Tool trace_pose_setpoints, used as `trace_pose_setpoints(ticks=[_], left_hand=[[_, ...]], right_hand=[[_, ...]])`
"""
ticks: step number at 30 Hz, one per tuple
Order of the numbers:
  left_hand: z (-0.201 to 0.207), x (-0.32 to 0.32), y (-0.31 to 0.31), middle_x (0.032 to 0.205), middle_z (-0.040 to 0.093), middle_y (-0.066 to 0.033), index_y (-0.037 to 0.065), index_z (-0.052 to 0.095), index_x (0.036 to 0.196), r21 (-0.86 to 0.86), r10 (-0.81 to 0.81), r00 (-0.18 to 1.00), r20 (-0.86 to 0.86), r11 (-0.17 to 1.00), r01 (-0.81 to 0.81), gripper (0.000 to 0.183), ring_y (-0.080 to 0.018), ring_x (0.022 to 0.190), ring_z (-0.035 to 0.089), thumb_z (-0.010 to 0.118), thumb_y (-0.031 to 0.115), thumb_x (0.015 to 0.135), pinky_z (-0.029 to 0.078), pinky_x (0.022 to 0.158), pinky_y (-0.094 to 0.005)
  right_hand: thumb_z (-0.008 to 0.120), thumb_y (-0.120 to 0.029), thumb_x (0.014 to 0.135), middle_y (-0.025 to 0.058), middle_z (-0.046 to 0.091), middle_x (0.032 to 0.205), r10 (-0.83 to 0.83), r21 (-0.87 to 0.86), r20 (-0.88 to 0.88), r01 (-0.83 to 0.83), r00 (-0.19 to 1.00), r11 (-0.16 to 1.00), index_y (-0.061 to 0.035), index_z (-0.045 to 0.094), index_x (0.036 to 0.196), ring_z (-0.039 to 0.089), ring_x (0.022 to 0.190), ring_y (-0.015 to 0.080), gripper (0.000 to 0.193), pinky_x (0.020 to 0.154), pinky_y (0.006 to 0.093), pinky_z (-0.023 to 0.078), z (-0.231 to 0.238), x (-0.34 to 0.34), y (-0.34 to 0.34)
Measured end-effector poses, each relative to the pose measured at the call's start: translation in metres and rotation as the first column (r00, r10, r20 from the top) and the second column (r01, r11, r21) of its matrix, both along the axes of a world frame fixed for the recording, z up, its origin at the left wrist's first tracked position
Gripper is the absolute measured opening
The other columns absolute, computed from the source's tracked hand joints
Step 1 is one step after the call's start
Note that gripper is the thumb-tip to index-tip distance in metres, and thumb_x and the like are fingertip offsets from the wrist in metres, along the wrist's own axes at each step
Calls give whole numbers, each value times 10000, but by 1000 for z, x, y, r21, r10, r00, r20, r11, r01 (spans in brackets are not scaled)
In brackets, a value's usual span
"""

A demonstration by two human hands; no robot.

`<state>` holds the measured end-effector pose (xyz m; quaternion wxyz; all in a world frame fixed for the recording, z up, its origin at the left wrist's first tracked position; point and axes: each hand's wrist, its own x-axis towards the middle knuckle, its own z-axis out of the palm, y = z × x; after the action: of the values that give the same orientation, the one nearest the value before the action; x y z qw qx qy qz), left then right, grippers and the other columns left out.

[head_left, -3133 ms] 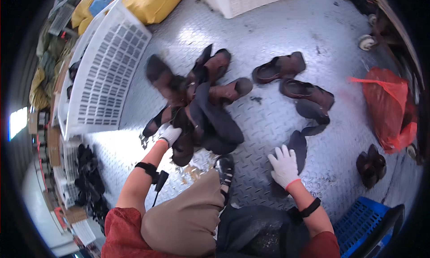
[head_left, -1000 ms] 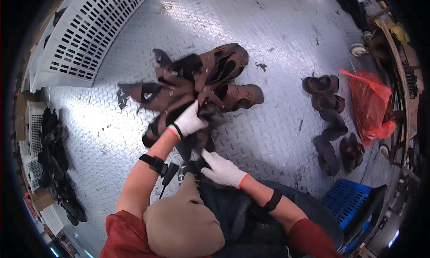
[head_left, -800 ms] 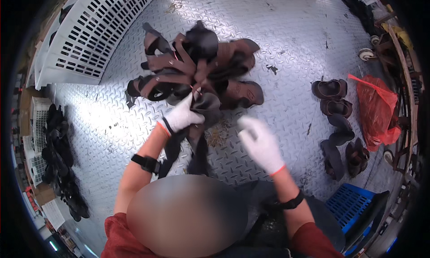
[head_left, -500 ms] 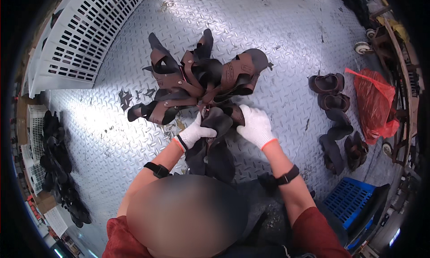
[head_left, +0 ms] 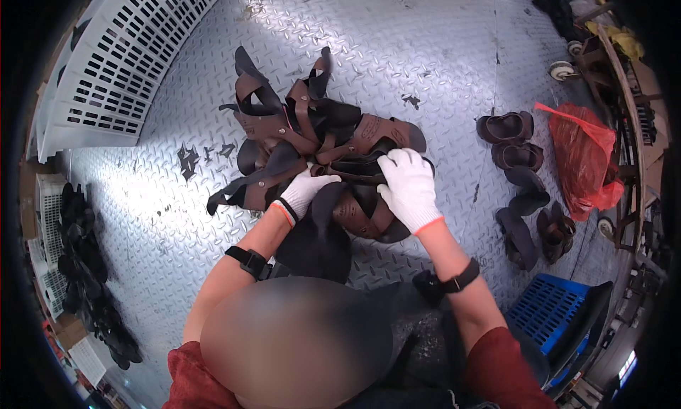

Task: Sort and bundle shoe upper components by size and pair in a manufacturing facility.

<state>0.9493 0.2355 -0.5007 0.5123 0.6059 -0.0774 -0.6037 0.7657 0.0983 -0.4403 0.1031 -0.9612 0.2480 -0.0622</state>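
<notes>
A cluster of brown and black leather shoe uppers (head_left: 259, 127) fans out on the floor in front of me, their straps joined by small metal rivets. My left hand (head_left: 303, 194), in a white knit glove, is closed on the near middle of the cluster, its fingertips partly hidden among the straps. Gloved likewise, my right hand (head_left: 410, 188) has its fingers curled over the upper on the right side. Between my hands and me lie another brown upper (head_left: 357, 216) and a large dark flap (head_left: 313, 247).
The floor (head_left: 440, 68) is patterned metal plate with dark scraps (head_left: 187, 161). A white slotted crate (head_left: 103, 90) stands far left, black uppers (head_left: 85, 260) pile at left. To the right are loose uppers (head_left: 505, 127), a red plastic bag (head_left: 578, 157), a wheeled cart (head_left: 624, 118) and a blue crate (head_left: 546, 310).
My right hand has moved slightly up and left onto the cluster. A brown upper now lies opened out below it, and the uppers on the right have shifted lower.
</notes>
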Motion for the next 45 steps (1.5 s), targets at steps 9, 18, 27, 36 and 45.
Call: trace_pose_setpoints(ticks=[9,18,27,36,45], left_hand=[[6,0,7,1028,624,-23,52,567,1214,-105,56,991,-123,992,-69,323,-113,909,601,637,197,934,499,818,-254],[-60,1,10,972,694,-65,107,704,974,225,-404,439,803,887,404,144,-277,857,652,596,95,879,511,809,-365],[-5,6,6,1008,657,-44,20,582,1175,-184,17,984,-178,982,-50,365,-127,907,623,687,228,894,505,776,-265],[-31,12,16,791,674,-73,-26,684,881,-4,-220,785,580,962,272,175,-125,734,645,679,142,830,513,661,-285],[-12,5,14,943,693,-69,-30,670,1028,-113,122,973,-197,983,-147,240,-143,846,653,650,143,864,515,789,-285]], right_hand=[[583,-125,772,100,586,1034,200,7,35,-201,979,980,-51,653,818,552,1034,307,112,846,431,477,1,1,35],[653,-158,814,170,603,1038,-96,604,290,-104,952,790,-28,606,954,594,962,348,196,844,421,490,20,-1,33],[684,-308,751,127,654,909,193,245,-288,-122,938,962,-106,563,1165,630,933,322,476,795,457,485,-19,0,7],[633,-227,801,106,659,1012,72,227,148,-105,986,968,-107,554,1200,610,940,361,424,835,443,497,30,23,-21],[633,-78,727,117,651,900,169,142,46,-174,985,974,-192,563,1207,619,812,345,498,752,472,486,14,48,-33]])
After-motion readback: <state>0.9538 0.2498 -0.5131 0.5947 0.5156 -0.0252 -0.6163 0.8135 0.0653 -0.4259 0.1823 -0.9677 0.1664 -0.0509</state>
